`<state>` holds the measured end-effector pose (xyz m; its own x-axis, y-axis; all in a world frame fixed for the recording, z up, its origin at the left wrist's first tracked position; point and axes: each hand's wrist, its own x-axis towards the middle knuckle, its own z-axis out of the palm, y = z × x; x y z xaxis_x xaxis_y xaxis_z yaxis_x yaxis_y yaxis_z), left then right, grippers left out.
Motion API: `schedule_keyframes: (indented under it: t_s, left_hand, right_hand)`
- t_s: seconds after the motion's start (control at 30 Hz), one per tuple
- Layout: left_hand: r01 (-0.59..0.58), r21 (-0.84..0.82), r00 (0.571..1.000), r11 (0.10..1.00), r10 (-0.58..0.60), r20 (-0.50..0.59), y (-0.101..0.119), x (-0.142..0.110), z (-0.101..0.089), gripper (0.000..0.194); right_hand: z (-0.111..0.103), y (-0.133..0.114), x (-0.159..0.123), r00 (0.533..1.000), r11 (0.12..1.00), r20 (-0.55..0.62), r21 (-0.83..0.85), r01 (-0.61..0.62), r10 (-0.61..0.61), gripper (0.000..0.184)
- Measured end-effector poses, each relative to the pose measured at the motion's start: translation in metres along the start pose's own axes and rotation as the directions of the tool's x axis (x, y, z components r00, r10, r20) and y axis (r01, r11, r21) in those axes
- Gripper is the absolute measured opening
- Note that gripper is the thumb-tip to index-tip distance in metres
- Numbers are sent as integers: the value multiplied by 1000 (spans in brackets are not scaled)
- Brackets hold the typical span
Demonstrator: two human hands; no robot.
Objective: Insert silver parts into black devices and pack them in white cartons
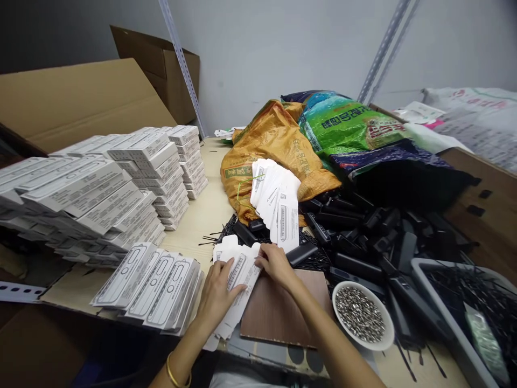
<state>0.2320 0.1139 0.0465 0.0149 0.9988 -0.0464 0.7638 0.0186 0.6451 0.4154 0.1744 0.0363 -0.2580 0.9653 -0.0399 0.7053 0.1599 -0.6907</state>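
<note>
While one bowl of metal bits is sitting right of one brown board, a flattened carton is lying by the board's left edge. The left hand, thumb spread from its fingers, is resting across it; the right hand, arm crossing the board, is pinching its upper corner.

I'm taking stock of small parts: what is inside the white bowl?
Many small metal pieces lie in the white bowl. The heap hides the bowl's bottom and anything beneath its top layer.
</note>
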Motion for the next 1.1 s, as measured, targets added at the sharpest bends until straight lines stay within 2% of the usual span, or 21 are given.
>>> schedule_keyframes:
  t_s: [0.03, 0.07, 0.1, 0.13, 0.17, 0.2, 0.23, 0.3, 0.33, 0.37, 0.47, 0.53, 0.6, 0.67, 0.73, 0.83, 0.87, 0.93, 0.97, 1.03, 1.1]
  left_hand:
    - [15, -188, 998, 982, -4, 60, 7, -2, -2, 53]
    - [81, -385, 984, 919, -13, 177, 14, -4, -3, 52]
    - [201, -560, 946, 804, -10, 325, 21, -6, -3, 52]
    - [350, -675, 881, 650, 17, 473, 29, -9, -2, 52]
    - [490, -723, 806, 488, 61, 588, 35, -12, 1, 52]
    - [594, -725, 744, 349, 103, 660, 39, -14, 5, 53]
    - [655, -713, 708, 249, 128, 695, 43, -16, 11, 54]
    - [684, -712, 704, 160, 111, 701, 46, -17, 24, 56]
    - [675, -721, 718, 157, 87, 691, 47, -17, 29, 59]
    - [655, -736, 739, 172, 57, 671, 48, -16, 34, 61]
    - [513, -804, 844, 301, -6, 536, 54, -13, 42, 69]
    - [350, -830, 925, 434, -21, 379, 61, -13, 45, 65]
    - [222, -807, 963, 547, 8, 271, 67, -14, 49, 52]
    - [167, -769, 968, 617, 46, 248, 71, -17, 55, 42]
    - [179, -764, 962, 620, 52, 268, 73, -18, 62, 44]
    - [270, -786, 944, 556, 9, 330, 74, -15, 67, 71]
    - [307, -789, 935, 533, -13, 354, 75, -14, 68, 80]
    - [371, -779, 915, 505, -56, 399, 77, -11, 68, 90]
    - [384, -772, 910, 507, -66, 409, 77, -11, 68, 93]
    - [333, -756, 926, 563, -47, 374, 77, -12, 69, 95]
    - [206, -716, 961, 668, 0, 277, 76, -16, 71, 95]
  right_hand:
    - [-9, 2, -3, 999, 999, -23, 27, 36, -35, 11]
    - [-17, 3, -7, 996, 994, -50, 71, 84, -80, 12]
    - [-25, 6, -12, 988, 979, -82, 142, 143, -133, 13]
    - [-31, 8, -16, 977, 947, -110, 245, 206, -184, 13]
    - [-36, 11, -21, 966, 891, -128, 375, 256, -223, 16]
    - [-39, 14, -26, 959, 811, -134, 512, 281, -248, 19]
    - [-41, 17, -31, 958, 721, -131, 634, 279, -255, 24]
    - [-39, 21, -39, 968, 588, -129, 774, 233, -215, 32]
    - [-35, 22, -44, 974, 568, -162, 791, 226, -161, 32]
    - [-30, 21, -48, 971, 585, -223, 778, 228, -81, 30]
    - [-11, 13, -64, 908, 724, -389, 671, 162, 157, 24]
    - [2, 8, -75, 894, 762, -390, 641, 92, 220, 31]
    - [13, 5, -82, 909, 744, -340, 665, 54, 239, 28]
    - [18, 7, -86, 901, 706, -334, 706, 45, 276, 27]
    - [19, 10, -86, 879, 657, -347, 752, 53, 326, 33]
    - [15, 12, -87, 856, 558, -356, 824, 97, 376, 24]
    - [13, 12, -87, 853, 532, -355, 840, 111, 382, 28]
    - [8, 12, -89, 868, 500, -335, 858, 120, 367, 37]
    - [5, 13, -89, 881, 485, -313, 867, 113, 355, 34]
    - [1, 15, -88, 899, 423, -261, 901, 96, 352, 27]
    - [-3, 19, -84, 898, 323, -215, 942, 88, 383, 28]
